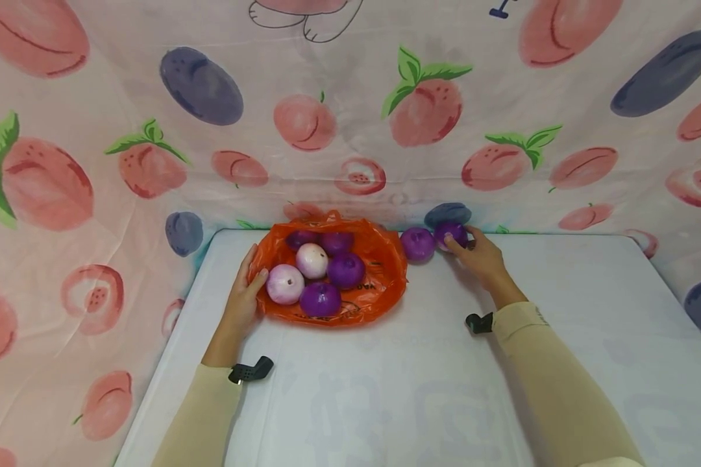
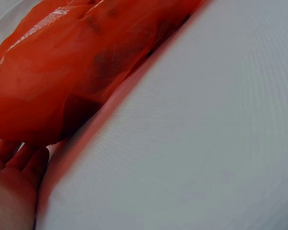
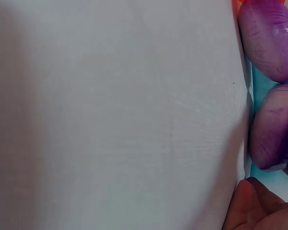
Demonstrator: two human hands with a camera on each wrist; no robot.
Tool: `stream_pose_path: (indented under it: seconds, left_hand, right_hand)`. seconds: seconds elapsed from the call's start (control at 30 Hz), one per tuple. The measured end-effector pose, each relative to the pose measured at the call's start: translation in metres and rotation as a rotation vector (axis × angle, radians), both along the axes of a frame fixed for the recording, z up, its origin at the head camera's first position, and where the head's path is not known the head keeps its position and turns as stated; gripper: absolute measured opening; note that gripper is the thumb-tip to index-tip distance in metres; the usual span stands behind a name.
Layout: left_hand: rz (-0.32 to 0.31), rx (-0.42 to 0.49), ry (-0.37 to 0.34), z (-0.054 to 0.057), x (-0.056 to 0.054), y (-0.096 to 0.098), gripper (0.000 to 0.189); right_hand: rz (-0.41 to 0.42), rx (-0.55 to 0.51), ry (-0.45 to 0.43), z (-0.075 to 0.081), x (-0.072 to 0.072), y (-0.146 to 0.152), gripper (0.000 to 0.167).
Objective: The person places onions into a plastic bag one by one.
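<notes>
An orange-red plastic bag [image 1: 380, 295] lies with its mouth spread wide at the back of the table. Several purple onions [image 1: 346, 270] and two paler, whitish ones [image 1: 285, 284] sit inside it. My left hand [image 1: 242, 301] holds the bag's left side, thumb at the rim; in the left wrist view its fingers [image 2: 36, 165] meet the plastic from below. Right of the bag, one purple onion [image 1: 417, 245] rests on the table. Beside it, my right hand [image 1: 481, 259] grips another purple onion [image 1: 451, 235], also visible in the right wrist view.
A white-covered table [image 1: 385, 402] spreads out in front of the bag. Behind and at the sides hangs a pink cloth [image 1: 339, 78] printed with fruit. Both onions on the right stand close to the table's back edge. Each wrist carries a small black device [image 1: 251, 370].
</notes>
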State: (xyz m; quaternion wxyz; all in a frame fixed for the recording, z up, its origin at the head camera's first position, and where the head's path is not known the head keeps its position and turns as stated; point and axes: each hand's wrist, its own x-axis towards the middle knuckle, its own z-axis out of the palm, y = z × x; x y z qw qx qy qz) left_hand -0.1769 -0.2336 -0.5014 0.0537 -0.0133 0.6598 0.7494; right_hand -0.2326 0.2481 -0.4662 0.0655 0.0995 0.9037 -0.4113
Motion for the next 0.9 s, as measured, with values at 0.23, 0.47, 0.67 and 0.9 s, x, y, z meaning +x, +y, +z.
stream_pose_path:
  seconds: [0.23,0.47,0.67,0.9]
  left_hand:
    - [0.000,0.001,0.005,0.0002,0.0009,-0.0005,0.063]
    - [-0.004,0.004,0.011,0.0000,0.0005,-0.0013,0.065]
    - [-0.004,-0.014,0.014,-0.0013,-0.0008,-0.0022,0.065]
    - [-0.004,-0.008,0.019,-0.0014,-0.0010,-0.0011,0.066]
  right_hand:
    - [0.044,0.085,0.025,-0.0024,-0.0019,-0.0014,0.087]
    - [0.051,0.095,0.033,-0.0042,0.0001,-0.0016,0.084]
    - [0.047,0.111,0.081,-0.0064,0.0035,-0.0014,0.079]
    - [0.023,0.093,0.112,-0.0065,0.0070,0.0024,0.073]
